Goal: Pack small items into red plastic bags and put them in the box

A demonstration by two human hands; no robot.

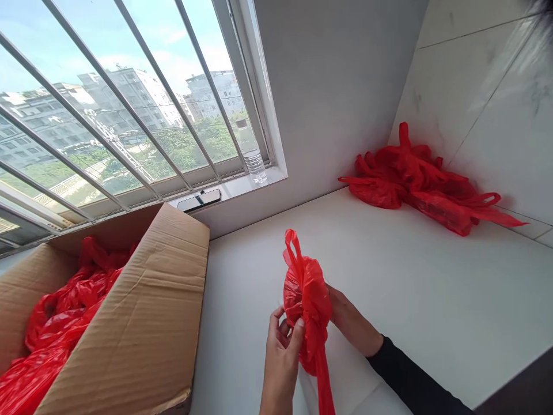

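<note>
A knotted red plastic bag [314, 294] is held up over the white tabletop [242, 323], one loop handle standing at its top and a long tail hanging down. My left hand [281, 346] grips its near left side, thumb pressed on the front near the knot. Behind the right side is my right hand [341, 308]; its fingers are hidden by the bag, though it seems to support it. What the bag contains cannot be seen. Something thin and whitish, perhaps clear plastic, lies below the bag.
An open cardboard box [147, 311] holding red plastic bags [78, 305] stands at the left. Several more red bags [410, 173] are piled in the back right corner by the tiled wall. On the sill of the barred window are a phone [199, 200] and a clear bottle [254, 155].
</note>
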